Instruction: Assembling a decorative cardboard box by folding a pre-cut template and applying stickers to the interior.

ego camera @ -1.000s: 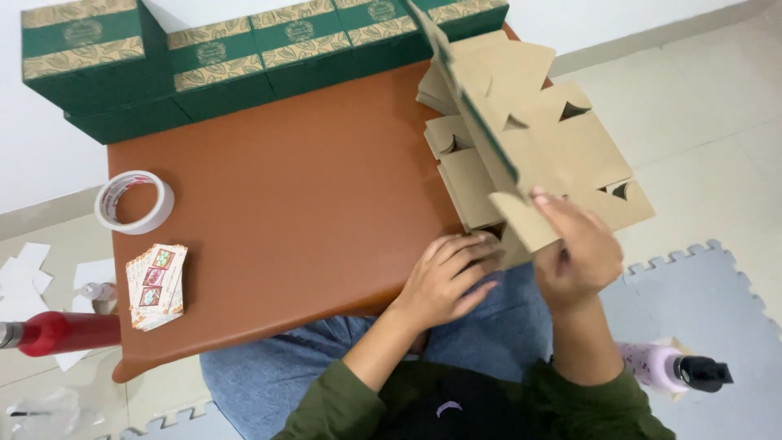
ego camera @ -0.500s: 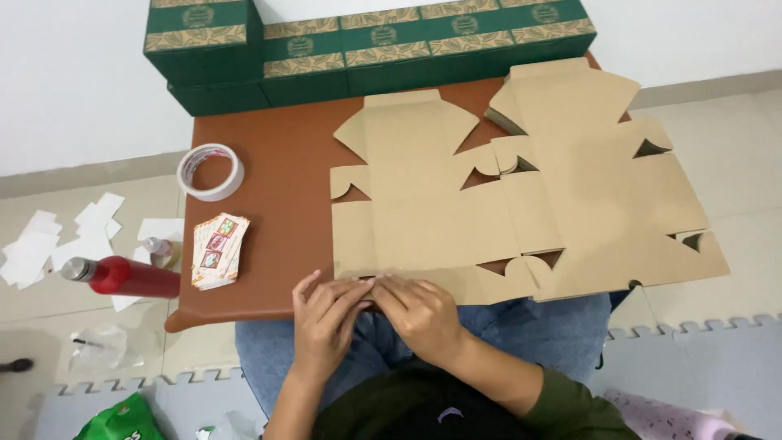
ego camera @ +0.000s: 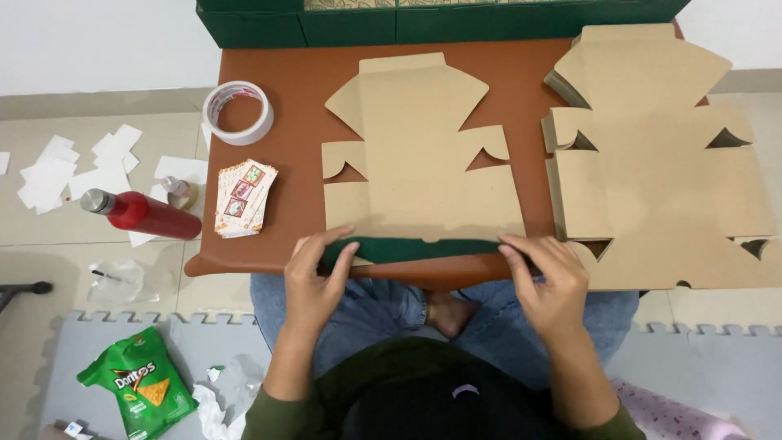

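- A flat box blank (ego camera: 423,155) lies on the brown table (ego camera: 285,90), brown side up, its near flap (ego camera: 419,249) folded over to show the green face.
- The left hand (ego camera: 316,281) presses the left end of that flap, fingers curled over the fold; the right hand (ego camera: 547,281) pinches its right end.
- The card looks light and stiff but creases easily; I judge it best held at the fold ends, as now, and pressed flat along the score.
- A stack of more blanks (ego camera: 660,163) sits just to the right, overhanging the table edge.
- Tape roll (ego camera: 238,112) and a small pack of cards (ego camera: 244,198) lie to the left; green boxes (ego camera: 440,16) line the far edge.
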